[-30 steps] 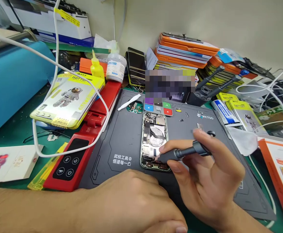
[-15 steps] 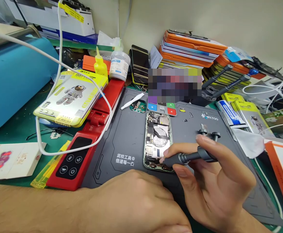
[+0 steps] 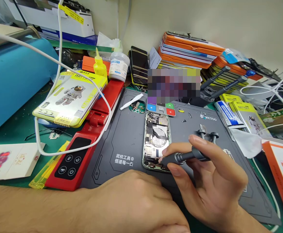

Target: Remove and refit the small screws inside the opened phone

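Observation:
An opened phone (image 3: 156, 139) lies on the grey work mat (image 3: 122, 136), its inner boards, a round coil and flex cables exposed. My right hand (image 3: 211, 174) grips a dark screwdriver (image 3: 180, 158) between thumb and fingers, tilted over the phone's lower end. Its tip is hidden by the fingers. Just below the phone, my left hand (image 3: 141, 204) rests back up with curled fingers; whatever may be in them is out of sight. A white plastic pry stick (image 3: 131, 101) lies beyond the phone, by a small green tray (image 3: 137, 107).
A red device with touch buttons (image 3: 71, 165) and yellow battery packs (image 3: 71, 97) stand on the left, with a white cable looping over them. Tool handles (image 3: 229, 87) and stacked orange boxes (image 3: 190, 48) are at the back. Small metal parts (image 3: 190, 115) lie right of the phone.
The view has shifted slightly, so the mat and things on it sit a little further left. My right hand still holds the screwdriver at the phone's lower end.

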`<state>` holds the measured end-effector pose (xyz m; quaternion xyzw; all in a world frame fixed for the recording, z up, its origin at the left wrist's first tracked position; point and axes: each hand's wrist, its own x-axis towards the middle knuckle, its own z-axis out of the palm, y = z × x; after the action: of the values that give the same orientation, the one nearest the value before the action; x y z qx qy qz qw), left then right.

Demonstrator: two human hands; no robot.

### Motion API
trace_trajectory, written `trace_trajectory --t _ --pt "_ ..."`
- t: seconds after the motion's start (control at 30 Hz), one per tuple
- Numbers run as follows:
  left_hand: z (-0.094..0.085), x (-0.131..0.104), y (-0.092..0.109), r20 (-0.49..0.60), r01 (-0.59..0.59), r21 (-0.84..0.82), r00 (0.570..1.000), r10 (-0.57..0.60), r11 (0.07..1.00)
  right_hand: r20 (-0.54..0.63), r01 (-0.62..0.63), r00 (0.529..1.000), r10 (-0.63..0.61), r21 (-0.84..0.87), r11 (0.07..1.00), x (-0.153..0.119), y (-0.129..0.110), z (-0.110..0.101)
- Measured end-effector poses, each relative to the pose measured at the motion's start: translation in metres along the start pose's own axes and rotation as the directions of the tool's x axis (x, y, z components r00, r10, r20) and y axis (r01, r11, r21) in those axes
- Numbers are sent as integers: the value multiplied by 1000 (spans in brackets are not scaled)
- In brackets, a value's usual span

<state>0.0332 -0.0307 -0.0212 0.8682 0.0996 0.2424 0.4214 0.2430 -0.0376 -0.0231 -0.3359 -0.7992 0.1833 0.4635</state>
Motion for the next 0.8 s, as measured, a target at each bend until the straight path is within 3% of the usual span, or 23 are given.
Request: trace_trajectory --t 0.27,0.43,0.63,0.8 --pt "-3 1 4 45 28 -15 999 -27 999 67 59 996 -56 -41 997 7 -2 -5" --pt "-4 4 4 55 32 -19 998 -31 999 5 66 998 -66 -116 991 7 -6 -10" --pt "-3 3 4 73 42 -31 997 -39 999 73 132 990 -124 -121 984 12 -7 -17" --pt "-7 4 6 95 123 -166 990 -109 978 122 168 981 -153 -124 978 18 -10 -19"
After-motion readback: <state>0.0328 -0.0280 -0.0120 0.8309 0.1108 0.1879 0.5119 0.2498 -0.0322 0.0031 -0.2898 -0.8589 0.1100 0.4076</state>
